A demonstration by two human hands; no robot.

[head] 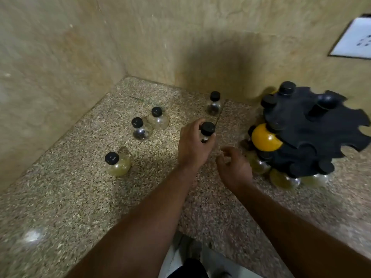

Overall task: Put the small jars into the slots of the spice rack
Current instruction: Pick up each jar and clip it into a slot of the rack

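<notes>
A person works at a speckled stone table [70,197] set in a wall corner, sorting small jars. The left hand [192,145] has its grip curled round a black-capped jar [207,130], upright, between the loose jars & the spice rack [313,125]; can't tell if it's off the table. The right hand [234,167] hovers near the rack's lower tier, grip spread w/ fingers loosely bent, holding nothing. Four more jars stand on the table: a yellowish jar [118,164] nearest the camera, a dark-bottomed jar [140,130] just beside a pale jar [159,118] further back, and a far jar [214,105] by the wall. The black two-tier rack, at right, carries several jars, incl. a bright yellow jar [265,138]. A white wall plate [355,37] shows top right.
</notes>
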